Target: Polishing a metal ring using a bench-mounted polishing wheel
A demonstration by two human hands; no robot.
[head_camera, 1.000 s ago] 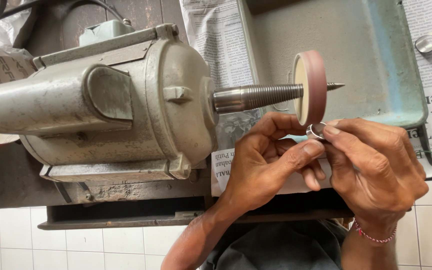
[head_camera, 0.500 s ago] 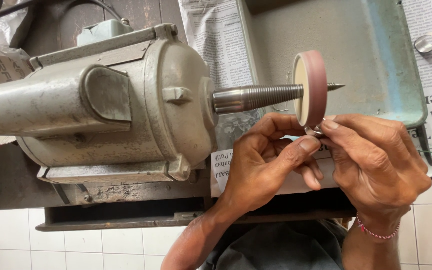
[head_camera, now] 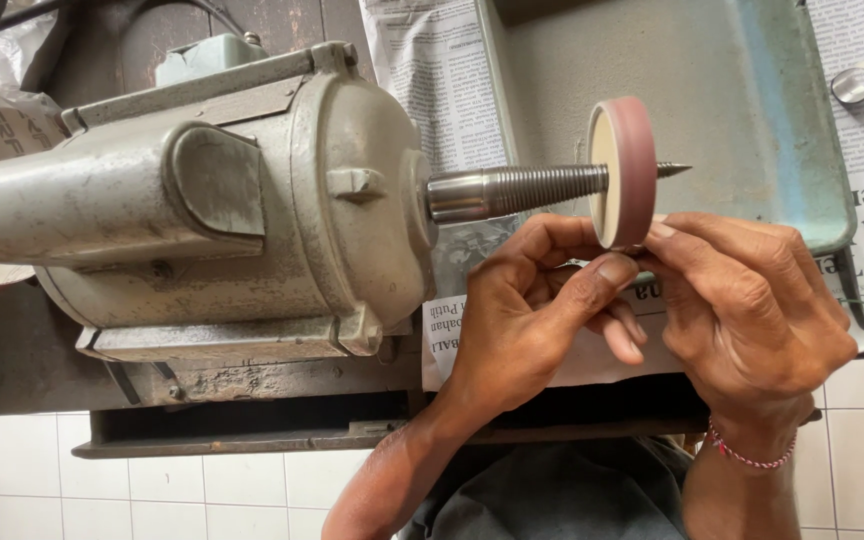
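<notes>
Pink-rimmed with a cream face, the round polishing wheel (head_camera: 620, 170) sits on the threaded, tapered spindle (head_camera: 517, 191) of the grey motor (head_camera: 192, 200), its lower edge met by the left hand (head_camera: 532, 300) and right hand (head_camera: 752, 300), fingertips pinched together on something hidden from view.

Printed newspaper sheets (head_camera: 432, 80) lie flat under the grey motor (head_camera: 202, 200).
</notes>
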